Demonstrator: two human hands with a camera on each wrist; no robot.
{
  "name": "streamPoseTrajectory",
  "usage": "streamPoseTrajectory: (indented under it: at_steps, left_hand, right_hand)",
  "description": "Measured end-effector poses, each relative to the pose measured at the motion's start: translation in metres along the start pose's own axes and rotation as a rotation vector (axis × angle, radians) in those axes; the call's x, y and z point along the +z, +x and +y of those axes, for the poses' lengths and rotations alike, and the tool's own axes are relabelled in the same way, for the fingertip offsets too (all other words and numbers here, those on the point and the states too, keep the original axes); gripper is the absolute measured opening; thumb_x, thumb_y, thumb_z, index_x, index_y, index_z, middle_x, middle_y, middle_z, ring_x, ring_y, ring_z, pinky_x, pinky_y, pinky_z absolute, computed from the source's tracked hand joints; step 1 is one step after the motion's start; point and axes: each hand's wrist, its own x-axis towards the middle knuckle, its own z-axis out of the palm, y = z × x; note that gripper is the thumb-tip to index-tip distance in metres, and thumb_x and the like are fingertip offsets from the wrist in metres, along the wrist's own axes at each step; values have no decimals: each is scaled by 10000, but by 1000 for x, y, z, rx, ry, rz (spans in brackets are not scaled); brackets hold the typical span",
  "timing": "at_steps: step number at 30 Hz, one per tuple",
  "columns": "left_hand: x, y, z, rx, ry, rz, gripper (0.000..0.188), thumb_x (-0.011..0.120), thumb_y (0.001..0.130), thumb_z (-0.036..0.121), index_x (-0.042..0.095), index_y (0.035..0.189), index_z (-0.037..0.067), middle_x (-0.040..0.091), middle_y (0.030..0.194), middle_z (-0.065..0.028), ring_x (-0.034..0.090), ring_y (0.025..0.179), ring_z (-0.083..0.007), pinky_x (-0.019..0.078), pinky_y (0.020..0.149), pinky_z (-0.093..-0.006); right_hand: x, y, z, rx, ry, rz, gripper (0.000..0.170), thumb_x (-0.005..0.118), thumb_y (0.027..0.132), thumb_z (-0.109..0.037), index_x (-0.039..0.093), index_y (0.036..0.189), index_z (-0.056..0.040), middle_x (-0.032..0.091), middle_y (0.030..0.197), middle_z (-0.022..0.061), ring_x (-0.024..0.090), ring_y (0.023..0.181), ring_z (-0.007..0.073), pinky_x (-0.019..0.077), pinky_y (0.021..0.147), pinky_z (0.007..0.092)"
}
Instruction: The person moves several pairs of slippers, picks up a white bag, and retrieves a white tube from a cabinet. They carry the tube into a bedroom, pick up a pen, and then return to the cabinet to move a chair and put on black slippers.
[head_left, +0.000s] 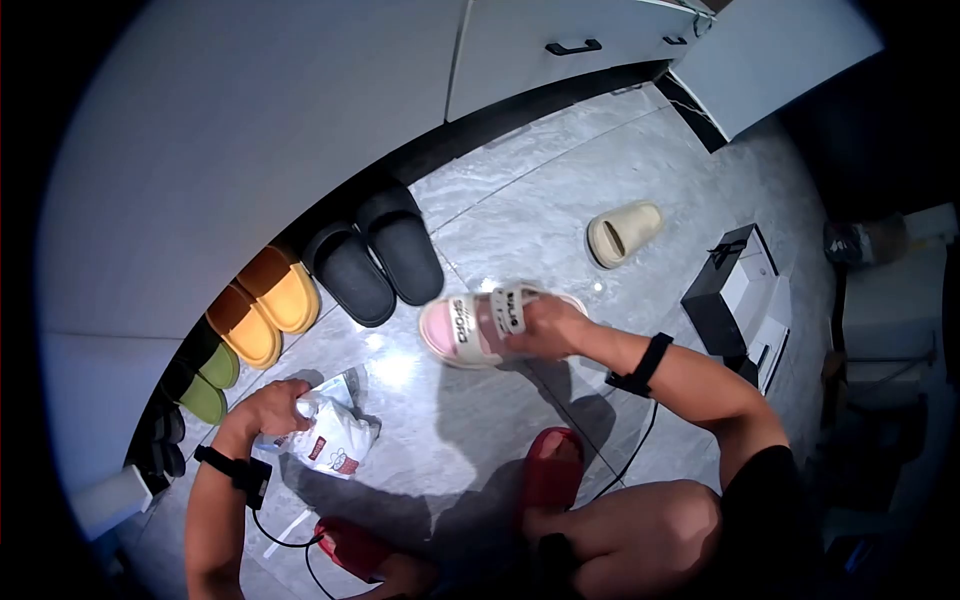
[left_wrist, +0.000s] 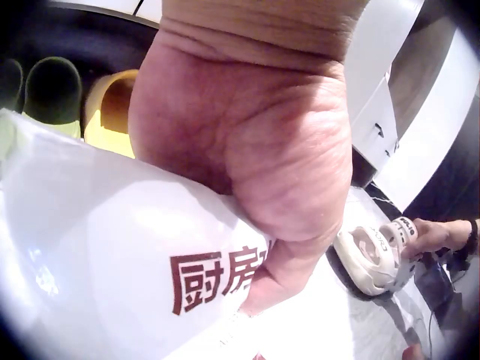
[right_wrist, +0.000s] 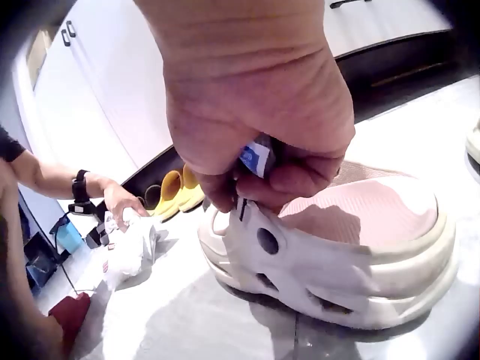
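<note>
My left hand (head_left: 275, 408) grips the top of a white plastic bag (head_left: 340, 436) with red print, low over the floor. Dark red characters show on the bag (left_wrist: 112, 247) in the left wrist view. With my right hand (head_left: 548, 328) I hold a white sandal (head_left: 468, 332) with a pink insole by its lettered strap. In the right wrist view, curled fingers pinch the upper edge of the sandal (right_wrist: 337, 277), and a small blue and white item (right_wrist: 256, 159) shows inside that hand. Whether it is a separate thing I cannot tell.
Black slippers (head_left: 350, 272), yellow slippers (head_left: 285, 290) and green slippers (head_left: 205, 395) line the cabinet base. A beige slipper (head_left: 625, 232) lies farther out. An open black and white box (head_left: 725, 300) stands at the right. Red slippers (head_left: 553, 470) are on the person's feet.
</note>
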Motion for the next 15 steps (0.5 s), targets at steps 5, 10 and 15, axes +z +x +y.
streamPoseTrajectory:
  at_steps: [5, 10, 15]
  left_hand:
    - [-2, -1, 8, -26, 7, -12, 464, 696, 657, 245, 580, 1047, 21, 602, 1026, -200, 566, 975, -349, 450, 841, -379]
    - [1, 0, 4, -23, 0, 22, 459, 708, 642, 251, 591, 1022, 23, 615, 999, -184, 582, 949, -335, 455, 824, -370]
    - [3, 2, 2, -104, -69, -16, 450, 712, 638, 233, 597, 1015, 17, 630, 970, -171, 594, 934, -313, 457, 812, -360]
  right_hand:
    - [-2, 31, -5, 19, 18, 116, 439, 535, 781, -390, 646, 817, 33, 637, 824, 220, 621, 819, 345, 490, 745, 403]
    - [-10, 20, 3, 61, 149, 46, 406, 560, 759, -391, 664, 916, -32, 643, 866, 198, 612, 855, 344, 477, 784, 391]
    - [-13, 16, 31, 140, 376, 295, 386, 615, 755, -373, 658, 914, -24, 646, 865, 189, 625, 838, 293, 482, 744, 351]
